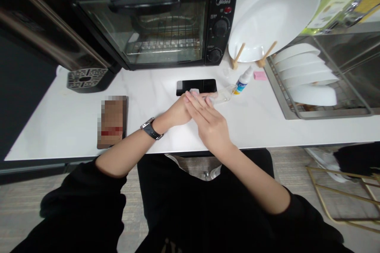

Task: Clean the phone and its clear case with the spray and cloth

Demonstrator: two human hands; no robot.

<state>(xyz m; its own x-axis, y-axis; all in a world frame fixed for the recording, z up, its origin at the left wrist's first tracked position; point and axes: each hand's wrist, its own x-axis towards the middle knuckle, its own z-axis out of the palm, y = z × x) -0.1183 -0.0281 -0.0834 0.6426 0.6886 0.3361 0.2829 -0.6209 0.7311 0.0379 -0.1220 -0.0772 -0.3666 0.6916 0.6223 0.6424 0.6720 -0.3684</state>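
My left hand (175, 114), with a black watch (151, 129) on its wrist, reaches right over the white counter (74, 122). My right hand (211, 123) lies across it with fingers stretched flat, covering the left fingers. A clear plastic bottle (224, 95) sticks out on its side just past the fingertips; whether either hand grips it is hidden. A small white piece (194, 91) shows at the fingertips. A black phone (196, 86) lies flat right behind the hands.
A black toaster oven (166, 19) stands at the back, a black appliance with a drip grille (86, 77) to its left. White plates (276, 16) lean on a wooden stand, more in a metal dish rack (314, 87). A small white-and-blue bottle (244, 80), a pink block (260, 75) and a blurred brown card (112, 120) lie on the counter.
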